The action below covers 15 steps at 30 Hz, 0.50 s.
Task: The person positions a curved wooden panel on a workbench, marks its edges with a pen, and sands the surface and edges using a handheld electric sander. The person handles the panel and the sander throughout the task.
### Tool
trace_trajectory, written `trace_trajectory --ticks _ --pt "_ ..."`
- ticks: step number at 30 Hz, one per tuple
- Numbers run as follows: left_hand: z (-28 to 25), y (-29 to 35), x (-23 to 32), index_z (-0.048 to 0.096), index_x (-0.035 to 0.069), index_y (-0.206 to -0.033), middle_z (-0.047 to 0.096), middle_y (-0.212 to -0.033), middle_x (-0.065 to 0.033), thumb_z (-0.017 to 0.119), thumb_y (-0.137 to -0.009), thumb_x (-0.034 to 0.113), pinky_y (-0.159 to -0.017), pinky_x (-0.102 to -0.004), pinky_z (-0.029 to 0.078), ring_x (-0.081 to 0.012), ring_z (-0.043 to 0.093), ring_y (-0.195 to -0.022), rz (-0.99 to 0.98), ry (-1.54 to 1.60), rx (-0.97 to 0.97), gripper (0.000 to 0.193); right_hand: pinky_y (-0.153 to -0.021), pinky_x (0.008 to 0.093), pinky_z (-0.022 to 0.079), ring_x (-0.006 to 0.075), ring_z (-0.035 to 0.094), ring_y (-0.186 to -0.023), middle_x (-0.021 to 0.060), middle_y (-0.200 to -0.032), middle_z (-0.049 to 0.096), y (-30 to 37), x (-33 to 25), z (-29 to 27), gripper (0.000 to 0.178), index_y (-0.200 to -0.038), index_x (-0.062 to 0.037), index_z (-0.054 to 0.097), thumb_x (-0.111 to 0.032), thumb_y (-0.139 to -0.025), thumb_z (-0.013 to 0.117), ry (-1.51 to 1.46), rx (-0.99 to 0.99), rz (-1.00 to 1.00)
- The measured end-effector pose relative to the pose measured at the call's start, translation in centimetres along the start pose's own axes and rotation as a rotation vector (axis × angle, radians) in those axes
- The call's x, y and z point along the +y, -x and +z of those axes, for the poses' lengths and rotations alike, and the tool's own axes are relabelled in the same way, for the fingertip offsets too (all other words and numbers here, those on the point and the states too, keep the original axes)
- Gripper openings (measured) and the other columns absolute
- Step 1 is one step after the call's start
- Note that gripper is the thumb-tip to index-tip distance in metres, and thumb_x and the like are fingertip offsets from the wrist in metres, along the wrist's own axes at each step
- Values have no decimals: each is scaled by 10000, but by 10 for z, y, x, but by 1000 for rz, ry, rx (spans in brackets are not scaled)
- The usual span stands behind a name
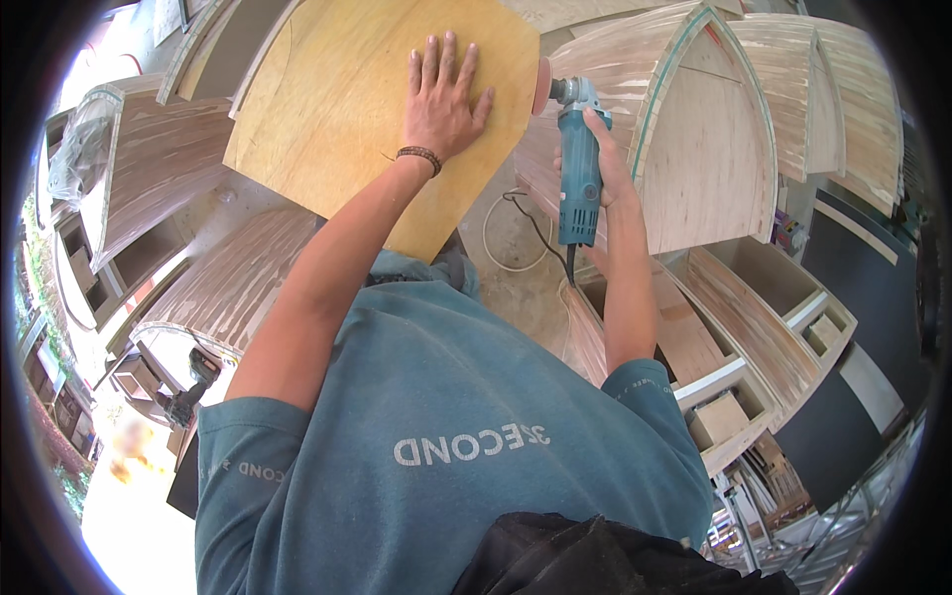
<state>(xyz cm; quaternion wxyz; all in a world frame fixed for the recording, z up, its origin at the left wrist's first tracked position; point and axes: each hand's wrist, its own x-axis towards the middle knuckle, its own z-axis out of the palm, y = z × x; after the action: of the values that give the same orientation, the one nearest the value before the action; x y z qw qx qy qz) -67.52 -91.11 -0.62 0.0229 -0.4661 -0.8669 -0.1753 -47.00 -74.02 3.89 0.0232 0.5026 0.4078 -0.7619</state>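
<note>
A yellowish wooden panel (pixel 337 109) with angled edges lies in front of me. Flat on its right part rests my left hand (pixel 443 111), fingers spread, a braided bracelet on the wrist. My right hand (pixel 613 164) is wrapped round the teal body of an angle grinder (pixel 579 178), held upright with its head away from me. The grinder's reddish disc (pixel 541 86) stands edge-on at the panel's right edge; whether it touches or spins I cannot tell. A dark cord (pixel 569 266) runs from the grinder's lower end. Most fingers of the right hand are hidden behind the tool.
Boat-shaped wooden cabinets (pixel 709 149) with streaked planking stand at the right, more (pixel 159 169) at the left. Open wooden compartments (pixel 729 397) lie by my right elbow. A loop of pale cable (pixel 488 238) is on the concrete floor (pixel 511 293). A dark power tool (pixel 188 397) sits at the left.
</note>
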Motion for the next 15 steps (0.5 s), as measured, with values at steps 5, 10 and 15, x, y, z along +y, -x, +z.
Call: trace_trajectory --ticks 5,10,15 --pt "-2 0 0 430 114 -1578 322 -1662 -217 520 -1020 463 -1283 -543 163 -420 249 -1555 -1 -5 -2 665 -522 315 591 194 706 -640 134 -815 676 -4 -1 0 705 -1164 -22 600 -679 -914 653 6 -20 -16" --pt "-2 1 0 428 114 -1579 323 -1662 -214 517 -1020 466 -1283 -542 163 -418 256 -1551 -3 -12 -13 667 -529 321 599 200 706 -630 135 -809 677 -5 -6 3 704 -1148 -9 599 -672 -919 653 -7 -17 2" --pt "-3 1 -1 425 117 -1583 320 -1663 -213 517 -1018 468 -1285 -540 157 -416 248 -1556 -8 -18 -15 671 -536 325 604 202 707 -624 138 -803 679 -11 -7 0 687 -1147 -10 601 -658 -925 654 13 -3 -12"
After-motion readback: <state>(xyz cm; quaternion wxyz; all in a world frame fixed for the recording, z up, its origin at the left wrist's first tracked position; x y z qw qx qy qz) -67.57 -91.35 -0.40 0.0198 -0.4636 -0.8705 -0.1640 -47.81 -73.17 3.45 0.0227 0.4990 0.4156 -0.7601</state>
